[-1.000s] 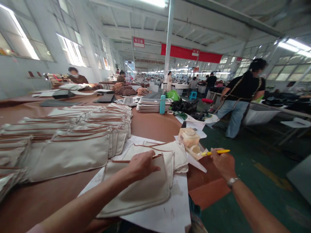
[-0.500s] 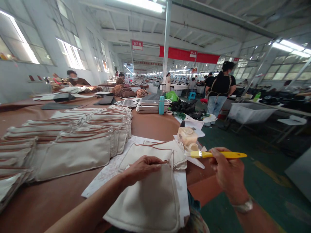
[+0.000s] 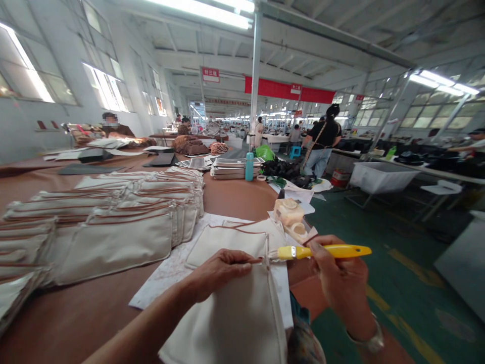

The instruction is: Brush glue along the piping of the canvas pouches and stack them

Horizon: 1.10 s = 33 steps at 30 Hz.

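My left hand [image 3: 220,271] pinches the brown-trimmed top edge of a cream canvas pouch [image 3: 238,318] that hangs over the near edge of the brown table [image 3: 235,198]. My right hand [image 3: 339,285] is closed round a yellow-handled brush [image 3: 322,251], held level. The brush's tip touches the pouch's top edge right beside my left fingers. Under the pouch lies a sheet of white paper [image 3: 166,275] with more flat pouches [image 3: 231,240] on it. A pale glue pot [image 3: 290,212] stands just beyond the brush.
Rows of finished cream pouches [image 3: 113,217] cover the table to my left. Further back are grey stacked pieces [image 3: 233,168] and a teal bottle [image 3: 249,166]. A person in black [image 3: 322,146] walks in the aisle on the green floor; another sits at the far left.
My right hand has brought the brush leftward from the glue pot to the pouch's edge. My left hand has drawn the pouch toward me, over the table edge. The person in black has walked further away.
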{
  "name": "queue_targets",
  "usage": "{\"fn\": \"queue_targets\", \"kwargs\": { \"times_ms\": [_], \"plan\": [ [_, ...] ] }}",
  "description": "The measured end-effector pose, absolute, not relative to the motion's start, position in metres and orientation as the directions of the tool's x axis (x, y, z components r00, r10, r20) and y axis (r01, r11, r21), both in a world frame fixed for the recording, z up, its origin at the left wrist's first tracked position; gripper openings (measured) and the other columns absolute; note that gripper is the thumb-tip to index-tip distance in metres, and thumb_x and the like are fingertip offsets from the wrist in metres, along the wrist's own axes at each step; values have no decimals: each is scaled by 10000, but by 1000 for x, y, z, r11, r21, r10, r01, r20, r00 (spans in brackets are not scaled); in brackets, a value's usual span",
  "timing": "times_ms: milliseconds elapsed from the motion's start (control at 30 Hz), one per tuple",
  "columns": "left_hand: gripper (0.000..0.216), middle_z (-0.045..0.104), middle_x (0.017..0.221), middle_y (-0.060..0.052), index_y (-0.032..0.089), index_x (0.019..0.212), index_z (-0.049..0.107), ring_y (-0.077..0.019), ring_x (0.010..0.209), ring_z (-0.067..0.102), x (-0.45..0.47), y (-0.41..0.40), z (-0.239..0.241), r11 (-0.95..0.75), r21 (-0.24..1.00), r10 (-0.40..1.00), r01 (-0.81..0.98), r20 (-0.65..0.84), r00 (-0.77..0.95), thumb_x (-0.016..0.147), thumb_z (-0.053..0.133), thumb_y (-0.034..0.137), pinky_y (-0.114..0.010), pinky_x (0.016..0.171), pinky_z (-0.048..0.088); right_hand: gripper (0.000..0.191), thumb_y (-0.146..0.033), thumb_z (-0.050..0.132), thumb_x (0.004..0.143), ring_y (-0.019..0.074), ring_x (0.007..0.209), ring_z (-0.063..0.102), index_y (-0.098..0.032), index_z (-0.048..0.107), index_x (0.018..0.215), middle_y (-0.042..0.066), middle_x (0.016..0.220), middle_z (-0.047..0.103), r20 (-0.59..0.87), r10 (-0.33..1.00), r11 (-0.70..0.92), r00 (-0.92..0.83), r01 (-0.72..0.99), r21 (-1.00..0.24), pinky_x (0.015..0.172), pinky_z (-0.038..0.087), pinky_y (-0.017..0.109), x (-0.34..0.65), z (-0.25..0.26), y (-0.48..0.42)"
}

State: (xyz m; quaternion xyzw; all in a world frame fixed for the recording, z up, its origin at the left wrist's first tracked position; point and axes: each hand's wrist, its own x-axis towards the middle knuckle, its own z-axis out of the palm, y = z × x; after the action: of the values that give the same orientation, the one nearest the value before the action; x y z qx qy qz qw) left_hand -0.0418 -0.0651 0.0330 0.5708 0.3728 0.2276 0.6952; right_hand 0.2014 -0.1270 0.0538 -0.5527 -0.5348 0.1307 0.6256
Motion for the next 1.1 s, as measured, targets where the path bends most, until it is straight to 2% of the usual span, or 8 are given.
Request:
{"fn": "queue_targets", "kwargs": {
  "times_ms": [200, 300, 400, 500, 600, 733, 900, 1100],
  "plan": [
    [469, 728, 920, -57, 180, 1136, 716, -159, 744, 601, -40, -73, 35, 155, 975, 742, 160, -222, 632, 792, 704, 499, -231, 658, 423, 227, -381, 568, 888, 155, 557, 595, -192, 646, 789, 26, 670, 658, 643, 704, 373, 301, 614, -696, 482, 435, 226, 199, 53, -131],
    [355, 695, 905, -50, 188, 1039, 747, -171, 799, 599, -38, -82, 38, -155, 958, 809, 243, -18, 588, 845, 651, 469, -236, 686, 420, 256, -406, 575, 881, 155, 509, 555, -191, 649, 765, 16, 600, 615, 590, 709, 326, 388, 561, -761, 455, 408, 241, 209, 53, -134],
    [305, 619, 780, -34, 217, 906, 762, -137, 690, 562, -36, -94, 42, -557, 681, 790, 476, 256, 558, 928, 547, 432, -239, 599, 362, 240, -413, 602, 856, 169, 539, 564, -196, 654, 767, 24, 621, 613, 555, 699, 342, 452, 471, -813, 451, 406, 249, 214, 60, -144],
    [310, 594, 717, -23, 263, 957, 743, -128, 615, 530, -34, -106, 42, -744, 319, 667, 588, 417, 618, 982, 458, 385, -270, 563, 313, 220, -401, 615, 845, 180, 574, 579, -203, 646, 755, 39, 669, 630, 572, 677, 417, 463, 399, -817, 456, 416, 255, 207, 69, -159],
    [282, 589, 684, -12, 268, 997, 710, -136, 588, 515, -33, -112, 41, -796, 118, 570, 594, 479, 668, 993, 440, 351, -288, 547, 288, 173, -338, 604, 862, 173, 581, 589, -208, 638, 754, 32, 665, 631, 660, 674, 492, 332, 466, -736, 489, 449, 258, 200, 74, -169],
    [238, 570, 664, 8, 259, 960, 683, -129, 559, 499, -33, -118, 42, -803, 33, 523, 595, 516, 679, 994, 455, 320, -302, 534, 277, 68, -202, 576, 881, 150, 616, 625, -219, 615, 827, 10, 719, 657, 744, 668, 593, -2, 605, -531, 576, 488, 248, 204, 75, -176],
    [235, 538, 647, 21, 234, 869, 656, -123, 534, 460, -31, -123, 43, -807, -20, 485, 591, 550, 680, 993, 466, 295, -308, 525, 252, 80, -148, 552, 889, 141, 622, 616, -212, 598, 880, 1, 719, 629, 790, 613, 628, -15, 615, -476, 572, 479, 250, 207, 83, -187],
    [150, 486, 616, 36, 231, 893, 611, -149, 514, 396, -30, -126, 38, -802, -157, 390, 576, 593, 705, 984, 496, 261, -343, 543, 201, 122, -79, 520, 855, 102, 562, 572, -184, 581, 855, -23, 644, 588, 815, 527, 708, -241, 656, -264, 567, 453, 237, 200, 96, -193]
  ]
}}
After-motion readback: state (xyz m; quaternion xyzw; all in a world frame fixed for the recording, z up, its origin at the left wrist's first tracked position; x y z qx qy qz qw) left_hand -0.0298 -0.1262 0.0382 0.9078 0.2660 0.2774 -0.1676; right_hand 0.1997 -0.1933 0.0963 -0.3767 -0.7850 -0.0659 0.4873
